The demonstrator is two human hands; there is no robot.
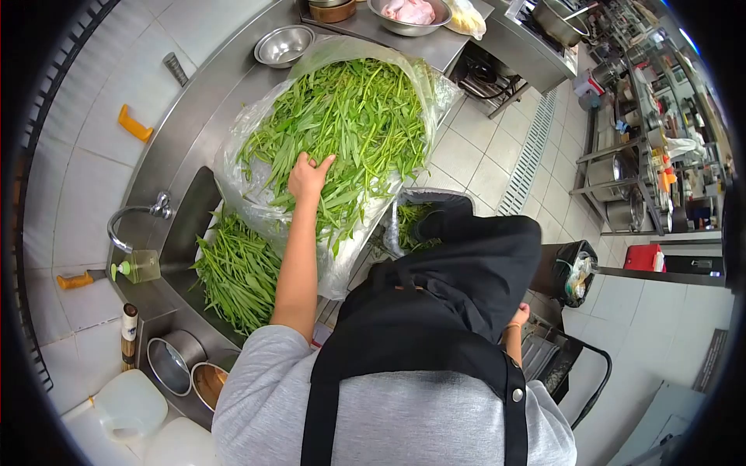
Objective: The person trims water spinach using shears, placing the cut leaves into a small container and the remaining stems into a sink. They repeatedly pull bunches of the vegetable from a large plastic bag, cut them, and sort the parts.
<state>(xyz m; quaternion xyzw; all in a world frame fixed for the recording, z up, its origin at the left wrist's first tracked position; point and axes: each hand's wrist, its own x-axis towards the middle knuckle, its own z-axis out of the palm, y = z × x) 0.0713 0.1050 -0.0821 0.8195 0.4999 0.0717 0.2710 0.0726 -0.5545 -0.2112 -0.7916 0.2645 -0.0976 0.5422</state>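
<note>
Far left of the left hand: faucet (134,214) and soap bottle (141,266) at the sink edge. Below-left of that hand, a heap of cut greens (237,272) lies in the sink (183,225), stalks running diagonally, long axis from near the forearm down toward the sink's near corner. Left hand (309,175) is opened out, fingers spread, pressed on top of the leafy greens (350,124). These fill an open clear plastic bag (247,124) on the steel counter (194,116). Most stalks point away from the hand, long axis toward the far counter. Beyond the bag, a small steel bowl (284,45). Right hand (519,314) hangs low at the hip, mostly hidden; grip cannot be told. Right of it, a lined bin (576,273).
</note>
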